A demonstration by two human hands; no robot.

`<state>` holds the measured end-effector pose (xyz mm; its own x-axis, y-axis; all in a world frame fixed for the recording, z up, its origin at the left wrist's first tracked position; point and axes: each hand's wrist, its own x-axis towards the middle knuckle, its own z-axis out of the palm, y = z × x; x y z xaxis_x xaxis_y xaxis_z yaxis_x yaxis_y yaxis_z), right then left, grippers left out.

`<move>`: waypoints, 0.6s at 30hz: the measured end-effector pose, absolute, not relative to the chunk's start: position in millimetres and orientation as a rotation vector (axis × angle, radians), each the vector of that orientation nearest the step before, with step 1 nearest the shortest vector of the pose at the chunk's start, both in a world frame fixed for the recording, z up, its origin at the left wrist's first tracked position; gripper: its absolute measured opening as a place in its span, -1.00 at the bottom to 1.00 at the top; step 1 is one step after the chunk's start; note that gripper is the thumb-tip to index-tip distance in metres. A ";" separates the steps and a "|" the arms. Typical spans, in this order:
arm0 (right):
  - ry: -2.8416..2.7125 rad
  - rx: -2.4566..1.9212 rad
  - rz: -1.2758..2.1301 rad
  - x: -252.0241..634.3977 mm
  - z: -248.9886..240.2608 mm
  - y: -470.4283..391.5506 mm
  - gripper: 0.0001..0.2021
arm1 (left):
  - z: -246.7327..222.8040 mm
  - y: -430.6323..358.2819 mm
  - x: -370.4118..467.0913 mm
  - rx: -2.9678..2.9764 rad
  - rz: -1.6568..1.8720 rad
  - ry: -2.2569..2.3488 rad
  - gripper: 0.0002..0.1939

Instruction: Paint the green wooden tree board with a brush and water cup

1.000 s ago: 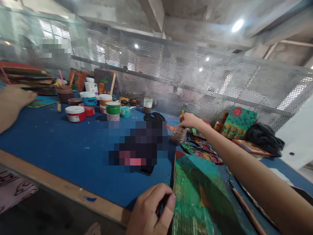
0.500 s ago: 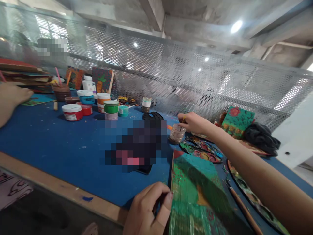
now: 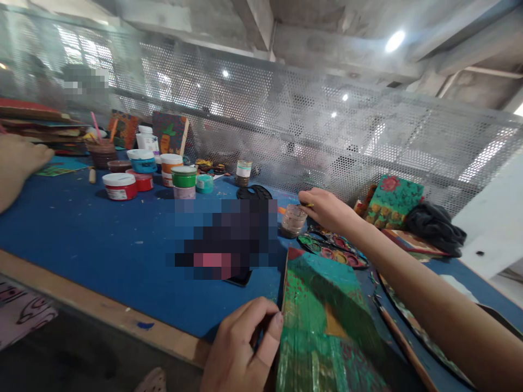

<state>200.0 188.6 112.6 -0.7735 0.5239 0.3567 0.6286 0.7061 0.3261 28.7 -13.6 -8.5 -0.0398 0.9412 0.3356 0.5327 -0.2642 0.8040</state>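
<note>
My right hand [image 3: 321, 206] is closed around a thin paintbrush [image 3: 306, 204], at the rim of a clear jar [image 3: 293, 222] of murky water. Only a short yellowish bit of the brush shows; its tip is hidden. Low in the view, my left hand [image 3: 247, 343] has curled fingers gripping the left edge of a painted board [image 3: 310, 326] in greens, teal and ochre. A paint palette [image 3: 333, 250] with several coloured wells lies between the jar and the board. Under my right forearm is a larger palette [image 3: 420, 326], partly covered, with another brush [image 3: 404, 345] beside it.
Paint tubs [image 3: 120, 187] stand in a group at the back left. A partly blurred phone [image 3: 241, 279] lies left of the board. Another person's hand [image 3: 24, 160] rests at the far left. Behind the blue table rises a perforated metal screen [image 3: 261, 109]; a dark cloth [image 3: 437, 228] lies right.
My right hand has tilted the paintbrush flatter at the jar's rim; its dark shaft no longer shows inside the jar. My left hand stays at the board's edge. The view has shifted slightly.
</note>
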 end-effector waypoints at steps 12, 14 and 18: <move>-2.525 -1.093 -0.396 197.9 104.5 196.7 -0.87 | -5.2 -13.2 28.8 1.756 1.215 1.556 -0.68; -2.457 -1.122 -0.387 200.3 104.9 198.9 -0.88 | -6.1 -12.8 28.8 1.739 1.227 1.566 -0.69; -2.432 -1.066 -0.420 202.0 105.5 197.6 -0.86 | -2.1 -16.0 31.3 1.696 1.225 1.564 -0.69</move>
